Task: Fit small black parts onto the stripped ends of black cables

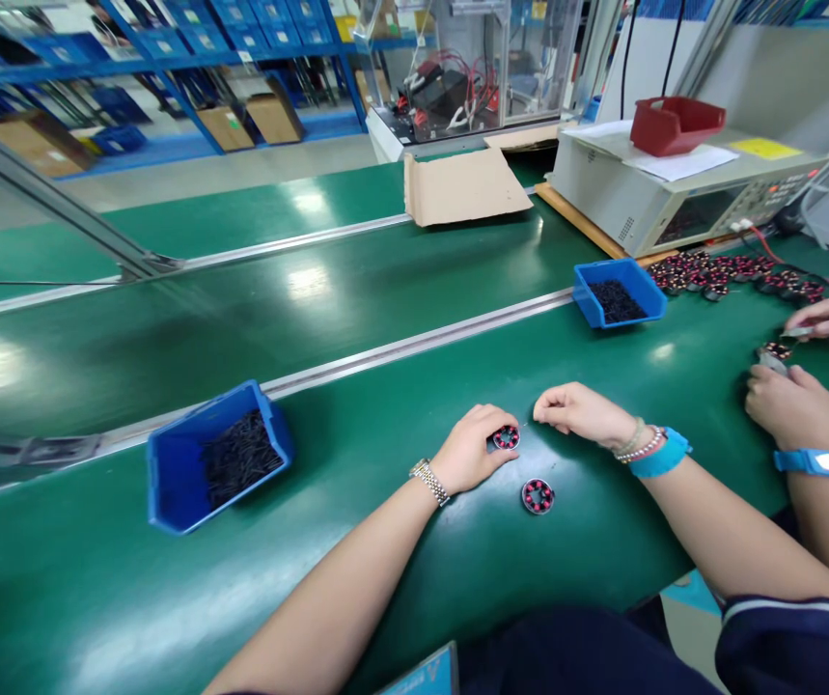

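My left hand (473,450), with a metal watch at its wrist, grips a small round motor stator (506,438) between thumb and fingers. The stator has red-pink coils set in a ring. To its right, my right hand (573,410) has its fingers pinched together, a short way from the stator. A fine strand seems to show at those fingertips, too thin to name. Beaded bracelets and a blue wrist strap (661,454) circle that wrist. On the green table (400,579), just below and between my hands, lies a second stator (538,496).
Blue bins of black pieces stand left (168,483) and at the back right (588,299). A co-worker's hands (794,410) hold a similar part at the right. Behind them are piled stators (710,275) and a grey instrument (675,193). A metal rail (414,347) crosses the table.
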The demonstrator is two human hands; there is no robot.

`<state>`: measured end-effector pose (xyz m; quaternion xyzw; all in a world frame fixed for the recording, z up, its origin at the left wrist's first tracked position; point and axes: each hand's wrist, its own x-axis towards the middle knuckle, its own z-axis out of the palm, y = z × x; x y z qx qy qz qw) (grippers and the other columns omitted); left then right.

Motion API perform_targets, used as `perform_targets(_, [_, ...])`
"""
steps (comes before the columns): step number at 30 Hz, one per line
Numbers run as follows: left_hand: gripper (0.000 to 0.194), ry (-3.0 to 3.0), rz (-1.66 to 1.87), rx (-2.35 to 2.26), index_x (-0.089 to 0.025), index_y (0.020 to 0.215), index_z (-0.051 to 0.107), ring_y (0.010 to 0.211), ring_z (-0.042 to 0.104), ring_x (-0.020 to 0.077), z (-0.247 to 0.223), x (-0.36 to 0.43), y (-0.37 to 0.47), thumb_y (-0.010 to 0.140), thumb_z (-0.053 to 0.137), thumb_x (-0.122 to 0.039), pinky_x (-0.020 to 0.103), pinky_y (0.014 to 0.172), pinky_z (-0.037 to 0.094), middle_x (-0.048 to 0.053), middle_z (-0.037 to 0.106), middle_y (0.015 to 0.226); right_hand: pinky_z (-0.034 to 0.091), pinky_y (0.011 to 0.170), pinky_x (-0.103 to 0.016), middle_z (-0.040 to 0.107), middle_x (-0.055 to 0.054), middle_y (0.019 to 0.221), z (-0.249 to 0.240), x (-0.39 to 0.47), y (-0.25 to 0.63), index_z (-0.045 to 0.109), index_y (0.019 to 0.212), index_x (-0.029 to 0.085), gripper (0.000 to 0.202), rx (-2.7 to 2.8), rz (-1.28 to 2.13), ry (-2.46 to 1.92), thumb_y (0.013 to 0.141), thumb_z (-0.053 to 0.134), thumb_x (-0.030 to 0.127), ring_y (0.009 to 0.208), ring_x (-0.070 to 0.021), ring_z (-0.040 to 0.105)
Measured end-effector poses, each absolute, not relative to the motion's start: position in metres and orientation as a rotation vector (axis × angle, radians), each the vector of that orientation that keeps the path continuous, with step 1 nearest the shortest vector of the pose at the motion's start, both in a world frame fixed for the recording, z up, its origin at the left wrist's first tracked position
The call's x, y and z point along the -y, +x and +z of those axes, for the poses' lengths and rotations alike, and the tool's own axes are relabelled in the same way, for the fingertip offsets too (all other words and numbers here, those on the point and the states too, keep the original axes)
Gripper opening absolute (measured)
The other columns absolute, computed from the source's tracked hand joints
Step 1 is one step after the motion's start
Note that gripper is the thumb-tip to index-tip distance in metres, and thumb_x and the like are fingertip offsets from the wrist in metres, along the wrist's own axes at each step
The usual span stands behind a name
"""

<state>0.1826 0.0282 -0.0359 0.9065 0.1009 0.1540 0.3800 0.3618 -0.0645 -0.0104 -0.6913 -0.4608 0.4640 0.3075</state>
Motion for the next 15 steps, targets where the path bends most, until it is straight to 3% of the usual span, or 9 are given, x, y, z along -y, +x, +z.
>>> perform_targets(8, [0.031, 2.324, 0.417, -0.277, -0.019, 0.100, 0.057, 0.089, 0.051, 0.0175, -0.039, -0.028, 0.182, 0.071, 0.064, -0.029, 0.033, 0.082, 0.042, 0.006, 0.060, 0.094, 0.043, 0.050, -0.022, 0.060, -0.002, 0.067, -0.023, 0.068, 0.361, 0.057, 0.085, 0.012, 0.019, 1.029, 1.242, -1.625, 0.070, 0.053, 0.023, 0.050, -0.0081, 0.053])
perform_targets(15, [0.032, 2.331, 0.402, -0.278, -0.021, 0.102, 0.058, 0.089, 0.051, 0.0178, -0.041, -0.028, 0.182, 0.072, 0.062, -0.031, 0.034, 0.082, 0.043, 0.006, 0.058, 0.095, 0.043, 0.053, -0.022, 0.060, -0.001, 0.068, -0.018, 0.071, 0.358, 0.053, 0.092, 0.013, 0.021, 1.222, 1.207, -1.599, 0.072, 0.051, 0.021, 0.054, -0.0079, 0.052])
